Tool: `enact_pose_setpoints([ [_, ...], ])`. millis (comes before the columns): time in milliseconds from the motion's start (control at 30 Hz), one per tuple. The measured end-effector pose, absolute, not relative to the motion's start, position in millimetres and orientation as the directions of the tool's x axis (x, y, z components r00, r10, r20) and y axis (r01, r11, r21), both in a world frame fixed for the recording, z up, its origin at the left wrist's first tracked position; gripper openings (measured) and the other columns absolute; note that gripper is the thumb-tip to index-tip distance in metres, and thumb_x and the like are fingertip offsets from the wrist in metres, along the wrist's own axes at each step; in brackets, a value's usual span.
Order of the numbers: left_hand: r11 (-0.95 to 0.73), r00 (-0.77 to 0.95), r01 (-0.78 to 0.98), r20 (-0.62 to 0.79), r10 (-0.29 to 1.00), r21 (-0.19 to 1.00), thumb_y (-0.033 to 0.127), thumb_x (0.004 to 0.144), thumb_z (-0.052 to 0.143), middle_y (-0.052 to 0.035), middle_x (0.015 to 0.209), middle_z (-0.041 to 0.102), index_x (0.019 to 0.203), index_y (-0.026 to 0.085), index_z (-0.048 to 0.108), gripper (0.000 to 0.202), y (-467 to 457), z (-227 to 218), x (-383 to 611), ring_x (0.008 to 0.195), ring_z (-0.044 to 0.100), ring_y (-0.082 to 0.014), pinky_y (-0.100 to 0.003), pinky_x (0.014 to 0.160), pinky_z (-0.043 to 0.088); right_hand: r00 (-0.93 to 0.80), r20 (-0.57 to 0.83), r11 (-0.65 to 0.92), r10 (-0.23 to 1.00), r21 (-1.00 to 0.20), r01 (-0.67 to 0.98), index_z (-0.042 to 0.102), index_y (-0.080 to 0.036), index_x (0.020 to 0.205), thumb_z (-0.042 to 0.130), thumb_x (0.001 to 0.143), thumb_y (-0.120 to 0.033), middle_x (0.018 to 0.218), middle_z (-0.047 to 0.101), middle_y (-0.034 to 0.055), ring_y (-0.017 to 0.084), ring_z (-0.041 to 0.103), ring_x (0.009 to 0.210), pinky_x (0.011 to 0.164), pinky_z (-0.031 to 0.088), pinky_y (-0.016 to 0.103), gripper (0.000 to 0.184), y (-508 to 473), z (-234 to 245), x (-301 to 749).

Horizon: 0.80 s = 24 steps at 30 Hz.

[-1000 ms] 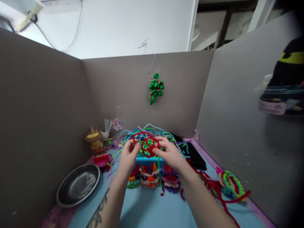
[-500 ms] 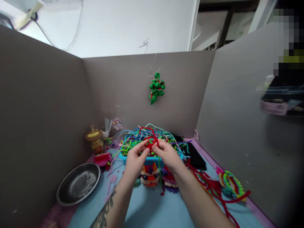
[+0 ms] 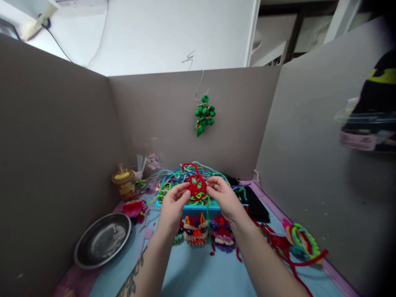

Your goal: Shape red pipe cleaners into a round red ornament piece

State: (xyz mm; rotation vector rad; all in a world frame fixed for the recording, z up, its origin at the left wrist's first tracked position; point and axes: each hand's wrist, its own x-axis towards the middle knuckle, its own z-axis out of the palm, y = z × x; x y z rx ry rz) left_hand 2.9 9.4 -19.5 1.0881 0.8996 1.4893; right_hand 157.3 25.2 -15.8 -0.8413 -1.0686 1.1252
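**A:** What are the hands gripping?

**B:** Both pinch one red coil point(image 3: 196, 185), just above the frame's centre. The left hand point(image 3: 172, 206) closes thumb and forefinger on its left edge. The right hand point(image 3: 224, 199) does the same on its right edge. The other fingers are loosely curled (a tail of the same red wire loops up from the top of the coil).

**A:** Is the coil resting on anything?

**B:** No. It is held up in front of the tray point(image 3: 198, 210), clear of the table point(image 3: 198, 274).

**A:** Which containers are there, starting with the biggest?

**B:** A round metal pan point(image 3: 93, 249) sits at lower left. Small white beads point(image 3: 116, 233) lie scattered in its right half. The blue tray is at centre, behind the hands, heaped with tangled stems point(image 3: 171, 179) in blue, green and yellow that spill over its rim. A small cup point(image 3: 123, 185) with a yellow lid stands left of the tray, against the wall. I can't tell what it holds.

**A:** And just under the hands?

**B:** A row of small woven pieces point(image 3: 194, 233) lies on the table, touching the tray's front.
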Motion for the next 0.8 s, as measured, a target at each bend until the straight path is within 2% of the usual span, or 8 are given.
enact_pose_setpoints([
  [233, -0.192, -0.019, -0.289, 0.195, 0.981, 0.938, 0.026, 0.061, 0.076, 0.0045, 0.061, 0.059, 0.083, 0.017, 0.058, 0.030, 1.8, -11.1, 3.9, 0.057, 0.053, -0.0086, -0.019, 0.058, 0.040, 0.034, 0.313, 0.314, 0.949, -0.930, -0.193, 0.053, -0.021, 0.072, 0.068, 0.063, -0.025, 0.068, 0.055, -0.0039, 0.013, 0.052, 0.067, 0.066, 0.038, 0.026, 0.018, 25.2, -18.1, 158.3],
  [300, -0.187, -0.028, -0.290, 0.187, 0.982, 0.939, 0.027, 0.064, 0.074, 0.0055, 0.060, 0.057, 0.087, 0.019, 0.056, 0.031, 1.6, -11.7, 3.2, 0.055, 0.052, -0.0081, -0.019, 0.057, 0.040, 0.025, 0.354, 0.354, 0.935, -0.928, -0.119, 0.055, -0.021, 0.071, 0.066, 0.068, -0.028, 0.079, 0.058, -0.0004, 0.016, 0.054, 0.076, 0.070, 0.039, 0.028, 0.013, 23.0, -16.3, 159.5],
  [400, -0.199, -0.036, -0.302, 0.198, 0.980, 0.932, 0.029, 0.068, 0.071, 0.0040, 0.064, 0.059, 0.097, 0.020, 0.054, 0.034, 3.0, -13.8, 2.1, 0.058, 0.055, -0.0094, -0.021, 0.059, 0.043, -0.008, 0.459, 0.458, 0.889, -0.886, 0.068, 0.061, -0.020, 0.073, 0.062, 0.072, -0.028, 0.106, 0.056, 0.0060, 0.022, 0.052, 0.103, 0.086, 0.037, 0.033, 0.008, 18.0, -12.3, 159.8],
  [500, -0.189, -0.014, -0.304, 0.194, 0.981, 0.934, 0.030, 0.069, 0.070, 0.0010, 0.071, 0.063, 0.098, 0.020, 0.055, 0.034, 3.3, -13.9, 2.9, 0.063, 0.057, -0.0112, -0.022, 0.059, 0.046, -0.052, 0.523, 0.522, 0.851, -0.829, 0.199, 0.063, -0.021, 0.076, 0.063, 0.072, -0.026, 0.114, 0.052, 0.0069, 0.023, 0.045, 0.115, 0.097, 0.031, 0.037, 0.007, 15.0, -11.5, 157.0],
  [633, -0.185, 0.004, -0.295, 0.195, 0.981, 0.937, 0.030, 0.068, 0.071, 0.0021, 0.070, 0.062, 0.087, 0.019, 0.055, 0.027, 0.7, -12.2, 6.3, 0.062, 0.057, -0.0105, -0.020, 0.056, 0.047, -0.050, 0.528, 0.526, 0.848, -0.825, 0.205, 0.060, -0.021, 0.076, 0.062, 0.073, -0.026, 0.111, 0.052, 0.0069, 0.022, 0.044, 0.117, 0.098, 0.032, 0.037, 0.006, 16.6, -15.7, 152.1],
  [800, -0.158, 0.039, -0.326, 0.180, 0.983, 0.932, 0.029, 0.068, 0.071, 0.0019, 0.071, 0.062, 0.085, 0.020, 0.051, 0.027, -1.9, -11.3, 7.4, 0.061, 0.056, -0.0102, -0.019, 0.052, 0.048, -0.095, 0.532, 0.539, 0.842, -0.819, 0.197, 0.060, -0.021, 0.077, 0.061, 0.073, -0.023, 0.112, 0.052, 0.0068, 0.022, 0.044, 0.118, 0.100, 0.031, 0.037, 0.004, 16.4, -14.4, 154.3],
])
